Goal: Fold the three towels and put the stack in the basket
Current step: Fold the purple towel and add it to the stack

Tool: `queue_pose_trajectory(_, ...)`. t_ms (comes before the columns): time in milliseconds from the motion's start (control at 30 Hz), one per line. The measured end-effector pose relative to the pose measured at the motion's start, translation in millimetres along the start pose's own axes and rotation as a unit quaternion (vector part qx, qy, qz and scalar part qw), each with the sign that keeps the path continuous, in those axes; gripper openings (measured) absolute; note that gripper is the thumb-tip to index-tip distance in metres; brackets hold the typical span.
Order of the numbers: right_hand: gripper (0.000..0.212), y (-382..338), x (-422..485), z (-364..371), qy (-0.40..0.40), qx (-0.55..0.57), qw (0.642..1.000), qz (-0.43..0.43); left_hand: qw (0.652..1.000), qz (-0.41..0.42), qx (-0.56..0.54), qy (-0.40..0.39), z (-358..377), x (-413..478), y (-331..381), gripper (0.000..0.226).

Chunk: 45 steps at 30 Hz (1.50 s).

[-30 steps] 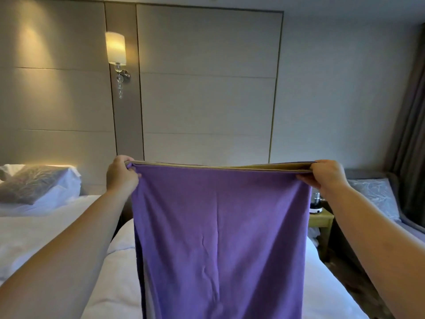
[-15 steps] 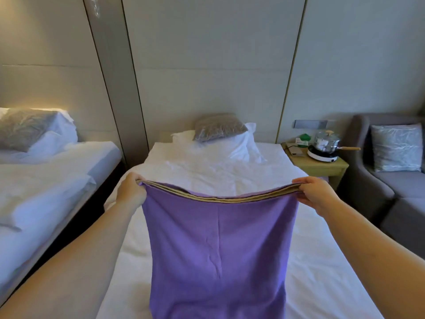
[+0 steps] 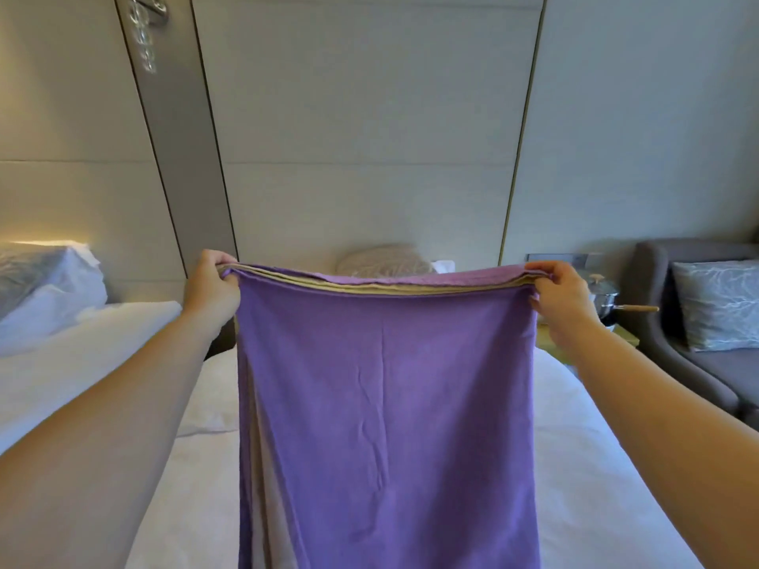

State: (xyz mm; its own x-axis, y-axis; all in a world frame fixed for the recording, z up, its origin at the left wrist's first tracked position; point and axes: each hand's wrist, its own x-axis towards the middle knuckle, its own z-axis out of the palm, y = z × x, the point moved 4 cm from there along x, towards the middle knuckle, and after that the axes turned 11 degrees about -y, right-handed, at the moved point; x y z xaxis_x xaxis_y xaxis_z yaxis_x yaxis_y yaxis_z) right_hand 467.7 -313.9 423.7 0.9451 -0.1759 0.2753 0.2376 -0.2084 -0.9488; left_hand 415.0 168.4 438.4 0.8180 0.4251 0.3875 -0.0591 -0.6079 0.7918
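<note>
Head view, towels (image 3: 386,404) lifted higher, top edge tauter

White bed (image 3: 595,466), grey sofa (image 3: 694,367) — a pot (image 3: 603,295) between them.

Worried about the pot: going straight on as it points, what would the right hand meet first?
Probably not the pot, which sits right of its line. The right hand, gripping the towels, points forward and inward, toward the pillow at the headboard; depth is unclear.
</note>
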Motion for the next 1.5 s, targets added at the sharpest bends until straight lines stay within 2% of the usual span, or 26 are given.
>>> queue_pose_trajectory(233, 0.037, -55, 18, 0, 0.013, 0.060, 0.994, -0.089, 0.995, 0.055, -0.053, 0.059, -19, 28, 41, 0.027)
queue_pose_trajectory(467, 0.032, -89, -50, -38, 0.030, 0.069, 0.992, -0.104, 0.989, 0.109, -0.076, 0.072, -70, -24, 74, 0.025)
queue_pose_trajectory(567, 0.037, -57, -104, -54, 0.039, 0.077, 0.995, -0.046, 0.991, 0.099, -0.074, 0.041, -79, -81, 56, 0.023)
queue_pose_trajectory(700, 0.035, 27, -205, -63, 0.041, 0.050, 0.995, 0.080, 0.995, 0.052, -0.078, -0.023, -74, -182, -11, 0.023)
queue_pose_trajectory(1000, 0.036, 167, -471, -88, 0.069, -0.011, 0.957, 0.282, 0.983, -0.079, -0.012, -0.168, -79, -432, -177, 0.016)
queue_pose_trajectory(1233, 0.037, 238, -615, -111, 0.031, -0.074, 0.925, 0.372, 0.952, -0.181, 0.001, -0.245, -93, -590, -254, 0.015)
queue_pose_trajectory(1500, 0.034, 292, -704, -146, -0.045, -0.155, 0.905, 0.394, 0.930, -0.216, 0.065, -0.291, -107, -713, -300, 0.024)
